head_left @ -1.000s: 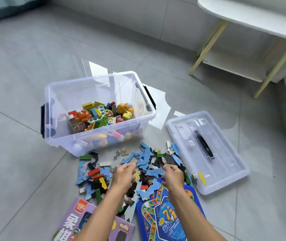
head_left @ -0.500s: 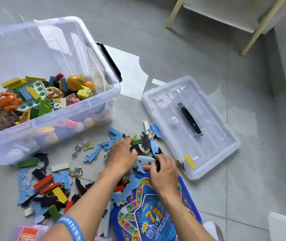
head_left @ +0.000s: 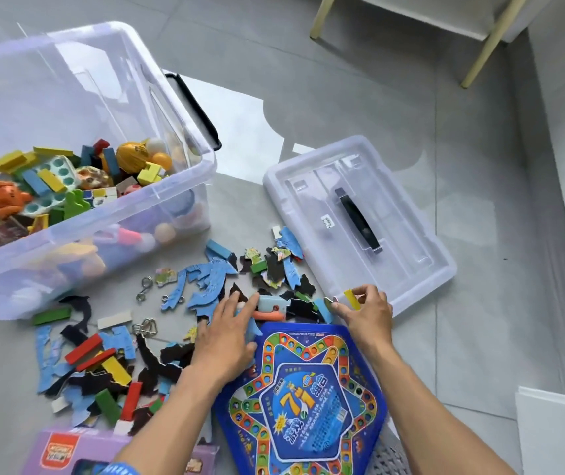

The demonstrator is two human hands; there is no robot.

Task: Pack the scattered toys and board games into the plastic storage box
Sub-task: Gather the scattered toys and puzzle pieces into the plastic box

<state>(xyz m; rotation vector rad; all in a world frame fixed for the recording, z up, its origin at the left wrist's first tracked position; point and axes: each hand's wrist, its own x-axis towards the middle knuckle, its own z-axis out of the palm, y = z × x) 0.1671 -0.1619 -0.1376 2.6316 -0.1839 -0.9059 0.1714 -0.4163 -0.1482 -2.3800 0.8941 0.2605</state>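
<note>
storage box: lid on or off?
Off. The storage box is open on top, toys visible inside, and its clear lid lies flat on the floor to its right, black handle facing up.

I see the clear plastic storage box (head_left: 157,197) standing open, partly filled with bright toys; just right of it, blue and black puzzle pieces (head_left: 205,286) and coloured blocks (head_left: 103,361) lie scattered on the floor.

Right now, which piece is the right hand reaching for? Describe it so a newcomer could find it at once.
Start at the clear lid lying flat on the floor, right of the storage box. At the lid's near edge, the right hand pinches a small yellow block. It is the only yellow piece at that edge; the other yellow blocks lie far left in the scattered pile.
</note>
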